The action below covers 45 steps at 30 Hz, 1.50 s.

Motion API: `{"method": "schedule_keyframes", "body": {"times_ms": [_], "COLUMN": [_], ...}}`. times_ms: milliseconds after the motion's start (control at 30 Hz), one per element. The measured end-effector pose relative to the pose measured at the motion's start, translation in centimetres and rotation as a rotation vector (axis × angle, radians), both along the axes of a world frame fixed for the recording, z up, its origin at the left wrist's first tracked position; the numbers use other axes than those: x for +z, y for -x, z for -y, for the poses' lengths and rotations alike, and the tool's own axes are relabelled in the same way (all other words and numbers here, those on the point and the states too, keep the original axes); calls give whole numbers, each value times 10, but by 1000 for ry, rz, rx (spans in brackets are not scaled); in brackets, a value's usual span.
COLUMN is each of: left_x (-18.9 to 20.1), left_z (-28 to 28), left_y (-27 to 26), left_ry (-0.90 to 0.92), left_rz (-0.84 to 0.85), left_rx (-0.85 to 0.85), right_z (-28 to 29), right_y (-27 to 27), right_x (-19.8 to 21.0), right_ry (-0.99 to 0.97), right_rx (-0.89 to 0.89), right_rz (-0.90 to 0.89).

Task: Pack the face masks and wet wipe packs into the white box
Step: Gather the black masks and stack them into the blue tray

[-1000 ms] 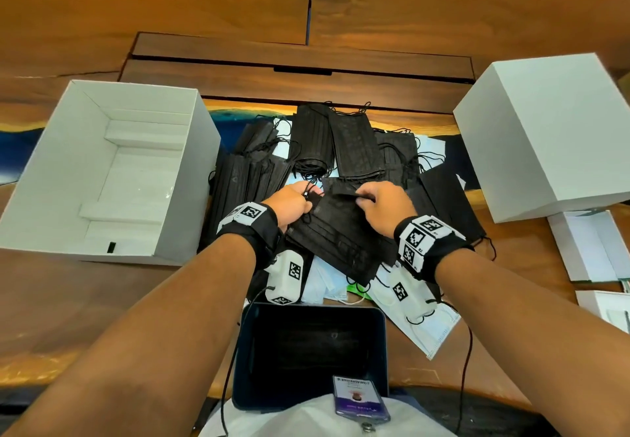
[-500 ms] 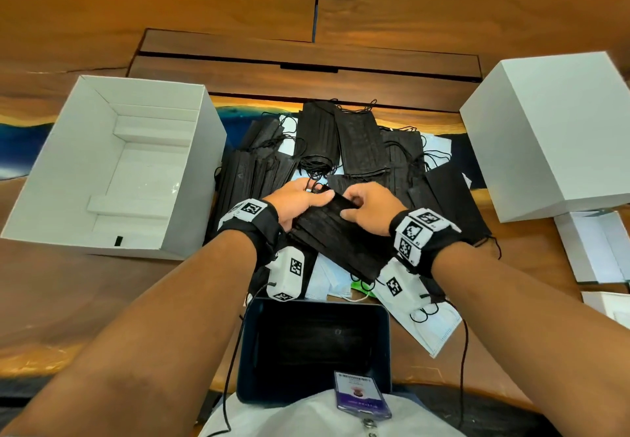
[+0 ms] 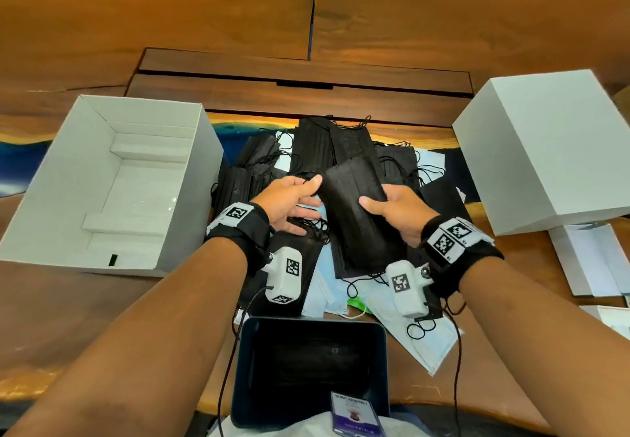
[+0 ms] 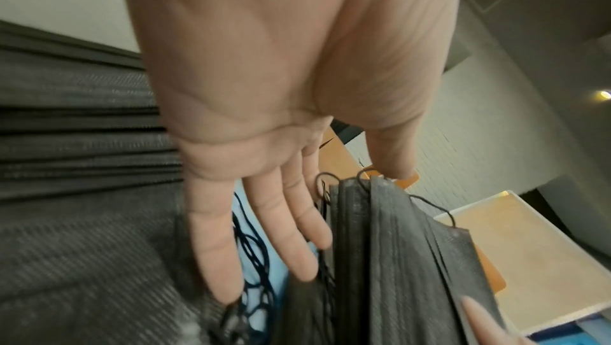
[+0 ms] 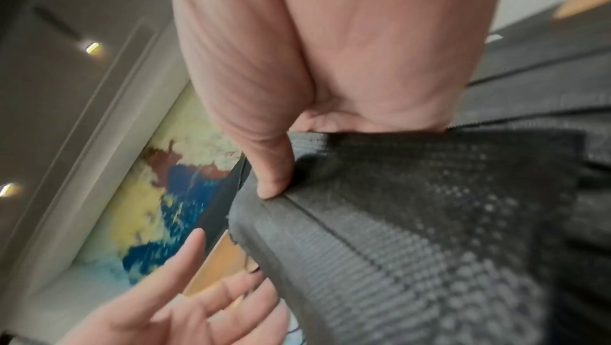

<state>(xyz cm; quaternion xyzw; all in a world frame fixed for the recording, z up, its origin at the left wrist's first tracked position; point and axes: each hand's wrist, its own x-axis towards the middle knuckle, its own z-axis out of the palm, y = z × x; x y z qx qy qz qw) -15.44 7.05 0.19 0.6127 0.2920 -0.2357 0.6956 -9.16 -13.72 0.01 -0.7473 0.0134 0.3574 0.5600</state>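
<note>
My right hand point(image 3: 392, 211) grips a stack of black face masks point(image 3: 354, 218), lifted above the pile, with the thumb point(image 5: 274, 180) pressed on top and the fingers underneath. My left hand point(image 3: 293, 204) is spread beside the stack's left edge with straight fingers point(image 4: 264, 233); only its thumb point(image 4: 396, 165) touches the stack point(image 4: 396, 246). More black masks point(image 3: 327, 143) lie piled on the table behind, and light blue masks point(image 3: 426, 344) lie under them. The open white box point(image 3: 204, 170) stands at the left with nothing but card inserts in it.
A closed white box point(image 3: 545, 150) stands at the right, with flat white packs point(image 3: 593, 259) in front of it. A dark blue bin point(image 3: 310, 368) sits at the near table edge below my wrists. Wrist camera cables hang by the bin.
The stack has come up off the pile and turned lengthwise in my right hand. My left hand has let go of it and spread open.
</note>
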Motion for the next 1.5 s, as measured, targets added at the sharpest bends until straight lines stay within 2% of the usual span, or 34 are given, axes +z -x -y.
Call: {"method": "schedule_keyframes", "body": {"times_ms": [33,100,200,267,333,467,567,800,867,900,1000,1033,1133,1267,1400,1500], "left_x": [0,0,2,0,1,2,4,4,2,0,-2,-2,1,1,-45,-18], "left_z": [3,16,27,24,21,22,27,38,43,45,52,57,78,103,107,118], "left_y": [-1,-5,-11,-15,-14,-21,-29,-38,-39,-39,-42,-43,-46,-50,-60,-52], "left_ry": [59,165,193,252,340,252,233,125,99,86,21,4,3,-10,-56,-76], "left_rz": [-4,0,-18,-28,-27,16,13,-3,-6,-10,-38,-41,-55,-73,-91,-83], "left_rx": [2,9,63,98,118,202,223,109,78,73,76,69,41,5,-20,2], "right_z": [-3,-13,-26,-29,-31,-36,-40,-15,4,17,66,82,115,129,138,142], "right_y": [1,5,9,4,-1,-9,-7,-18,-24,-31,-56,-60,-62,-61,-64,-67], "right_x": [1,0,3,7,8,-4,-7,5,6,3,-11,-14,-32,-49,-59,-61], "right_ry": [-64,-127,-213,-277,-262,-72,-100,-82,25,130,517,621,768,743,725,715], "right_rx": [-58,-66,-16,-46,-87,-128,-103,27,70,17,-287,-321,-235,-132,-81,-87], "right_rz": [-50,-93,-134,-164,-151,-90,-172,-247,-167,-63,298,344,262,158,100,133]}}
